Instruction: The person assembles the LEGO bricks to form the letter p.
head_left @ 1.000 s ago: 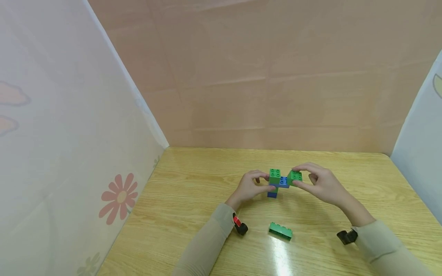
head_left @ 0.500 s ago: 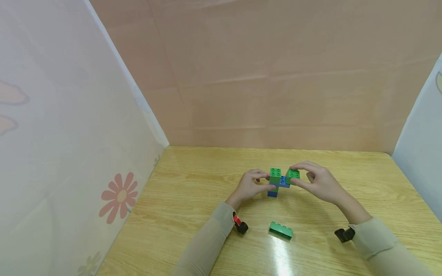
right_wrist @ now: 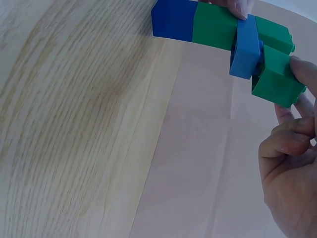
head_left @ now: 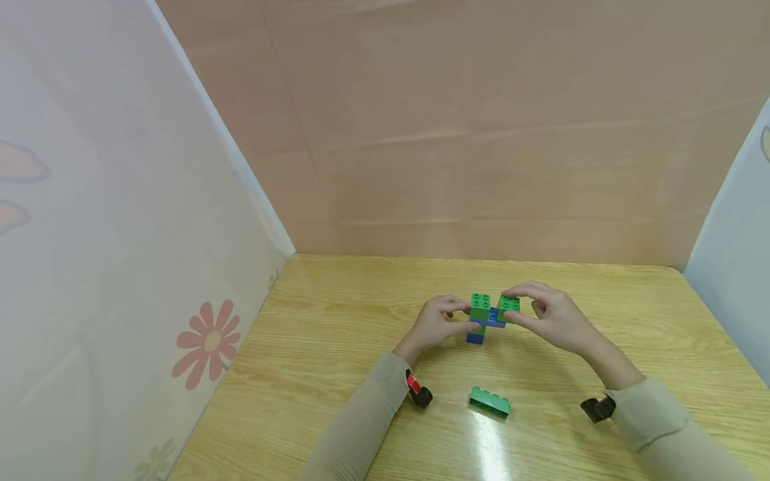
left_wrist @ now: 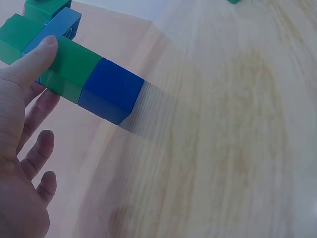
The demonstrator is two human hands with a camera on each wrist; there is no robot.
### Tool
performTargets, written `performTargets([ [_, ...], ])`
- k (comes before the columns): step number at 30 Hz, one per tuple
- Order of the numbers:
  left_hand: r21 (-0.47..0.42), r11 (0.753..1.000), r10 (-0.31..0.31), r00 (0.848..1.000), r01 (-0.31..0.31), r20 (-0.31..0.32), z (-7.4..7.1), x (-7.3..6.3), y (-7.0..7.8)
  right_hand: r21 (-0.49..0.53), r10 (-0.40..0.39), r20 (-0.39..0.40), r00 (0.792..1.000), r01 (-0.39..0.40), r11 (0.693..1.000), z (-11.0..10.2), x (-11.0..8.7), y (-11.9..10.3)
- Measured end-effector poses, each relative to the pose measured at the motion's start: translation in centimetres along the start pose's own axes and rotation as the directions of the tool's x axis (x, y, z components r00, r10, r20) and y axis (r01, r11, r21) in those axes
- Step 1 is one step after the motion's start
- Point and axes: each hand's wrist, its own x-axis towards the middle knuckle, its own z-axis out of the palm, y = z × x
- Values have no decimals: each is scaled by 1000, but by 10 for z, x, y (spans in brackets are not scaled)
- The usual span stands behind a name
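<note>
A small tower stands on the table: a dark blue brick (left_wrist: pixel 111 89) at the bottom, a green brick (left_wrist: pixel 72 64) over it, then a lighter blue brick (right_wrist: pixel 246 49) jutting out to the right. Another green brick (head_left: pixel 480 306) sits on its left end. My left hand (head_left: pixel 434 325) pinches the tower near the blue crosspiece between thumb and fingers. With thumb and fingertips, my right hand (head_left: pixel 556 321) pinches a studded green brick (right_wrist: pixel 278 74) at the crosspiece's free end. In the right wrist view that brick looks tilted, with a slight gap to the crosspiece.
A long green brick (head_left: pixel 490 402) lies apart on the wooden table (head_left: pixel 337 314), nearer the front. A pinkish-brown sheet (head_left: pixel 469 133) rises behind the table. A pale sheet with a flower print (head_left: pixel 120 200) stands on the left.
My right hand has moved slightly left with its green brick, bringing it over the end of the blue crosspiece. My left hand keeps its hold on the tower. The long green brick has not moved.
</note>
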Motion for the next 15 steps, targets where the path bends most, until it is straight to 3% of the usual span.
performTargets([
  [15,28,999,45,999,-45,1,0,-1,0,-30,-36,5,999,36,999,1,0,-2],
])
